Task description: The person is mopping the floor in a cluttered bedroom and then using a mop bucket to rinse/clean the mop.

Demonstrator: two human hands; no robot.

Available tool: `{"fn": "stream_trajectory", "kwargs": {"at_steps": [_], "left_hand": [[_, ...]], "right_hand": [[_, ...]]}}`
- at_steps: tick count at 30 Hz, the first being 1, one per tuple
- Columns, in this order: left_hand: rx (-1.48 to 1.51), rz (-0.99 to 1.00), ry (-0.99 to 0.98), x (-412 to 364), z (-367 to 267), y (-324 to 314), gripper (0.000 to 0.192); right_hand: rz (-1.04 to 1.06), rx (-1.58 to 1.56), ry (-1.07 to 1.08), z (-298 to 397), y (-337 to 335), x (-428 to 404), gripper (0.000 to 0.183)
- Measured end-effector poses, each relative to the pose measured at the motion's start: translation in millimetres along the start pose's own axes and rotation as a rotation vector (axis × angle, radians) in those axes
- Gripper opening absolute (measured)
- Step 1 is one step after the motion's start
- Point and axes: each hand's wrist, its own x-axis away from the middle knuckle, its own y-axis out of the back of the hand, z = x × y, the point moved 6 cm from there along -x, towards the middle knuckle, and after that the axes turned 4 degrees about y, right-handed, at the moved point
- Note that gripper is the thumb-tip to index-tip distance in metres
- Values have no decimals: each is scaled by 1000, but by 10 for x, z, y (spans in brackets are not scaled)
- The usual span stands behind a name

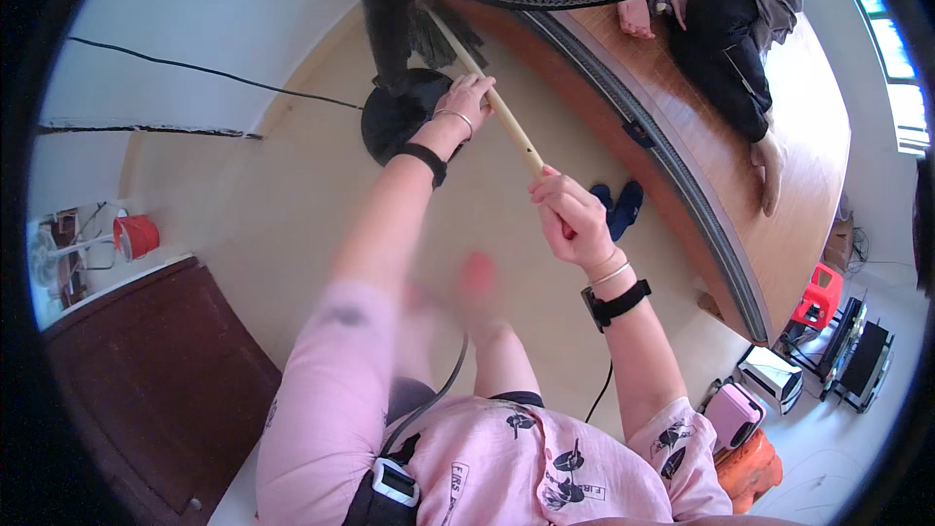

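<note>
A broom with a pale, light-wood-coloured handle [522,135] slants away from me across the upper middle. Its dark bristles [434,51] are down between the fan's post and the wooden side of the bed platform, partly hidden by the fan. My left hand [466,104] is wrapped around the handle partway along, close to the bristles. Nearer to me, my right hand [573,215] grips the handle's end, where a bit of red shows under the fingers. A black pedestal fan [387,29] rises just beyond my left hand, on a round black base [391,124].
Beside me runs the wooden platform [796,248], with a person [730,36] sitting on it. Dark blue slippers [624,208] lie along its foot. A black cord [212,74] stretches from the wall towards the fan base. A brown door [161,380] stands at lower left, near a red bucket [137,236].
</note>
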Motion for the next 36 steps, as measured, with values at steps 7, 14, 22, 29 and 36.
{"fn": "stream_trajectory", "kwargs": {"at_steps": [7,14,22,29,36], "left_hand": [[9,6,104,472,5,31,48],[102,170,10,858,-594,55,50],[157,80,-157,1130,-1319,-76,24],[307,27,-338,1615,-2199,145,21],[299,92,-324,2009,-2304,323,24]], "right_hand": [[139,44,15,303,-291,145,15],[15,80,-70,1020,245,395,16],[-70,38,-173,2005,888,464,17],[-136,95,-247,2763,1411,465,12],[-57,-29,-109,3168,1630,187,5]]}}
